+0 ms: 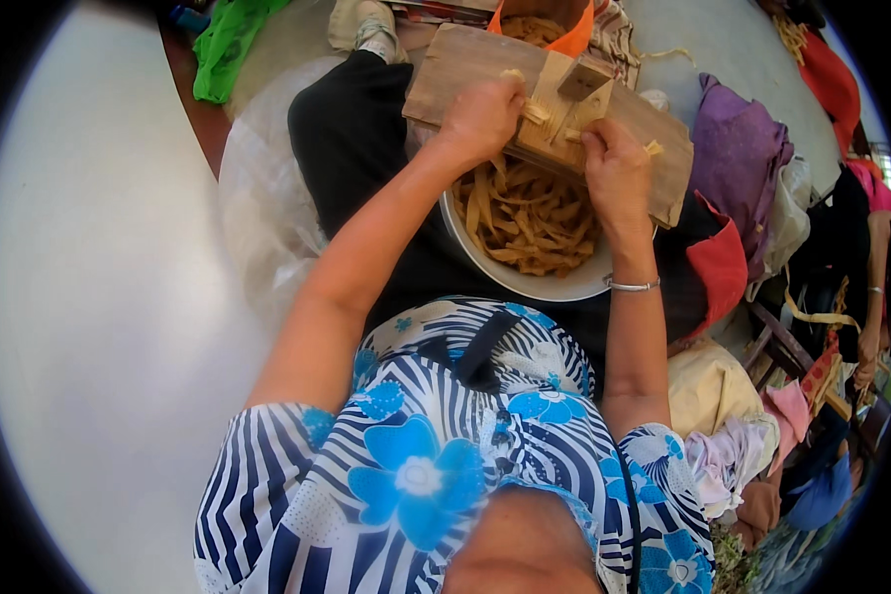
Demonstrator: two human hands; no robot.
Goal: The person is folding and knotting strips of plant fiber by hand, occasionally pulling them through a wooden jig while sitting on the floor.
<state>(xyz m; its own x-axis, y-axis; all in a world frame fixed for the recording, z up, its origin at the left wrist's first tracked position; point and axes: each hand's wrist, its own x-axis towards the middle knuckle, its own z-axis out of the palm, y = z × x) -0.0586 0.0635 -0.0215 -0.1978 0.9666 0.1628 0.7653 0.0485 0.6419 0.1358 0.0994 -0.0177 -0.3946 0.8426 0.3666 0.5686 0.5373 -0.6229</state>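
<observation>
A wooden board (465,84) lies across a wide pale basin (485,272) in front of me, with a raised wooden block (589,79) at its middle. The basin holds many yellow-brown, curled strips (530,223) of a kind I cannot tell. My left hand (483,117) is closed on a pale yellow strip (536,111), left of the block. On the block's right side, my right hand (619,168) pinches another pale strip (653,148), whose ends stick out on both sides of the fingers. Whether the two pieces join is unclear.
An orange container (572,42) with more brown strips stands beyond the board. Purple cloth (738,158) and other heaped fabrics lie to the right. Another person's arm (876,277) shows at the far right. A green plastic bag (226,49) is at the upper left.
</observation>
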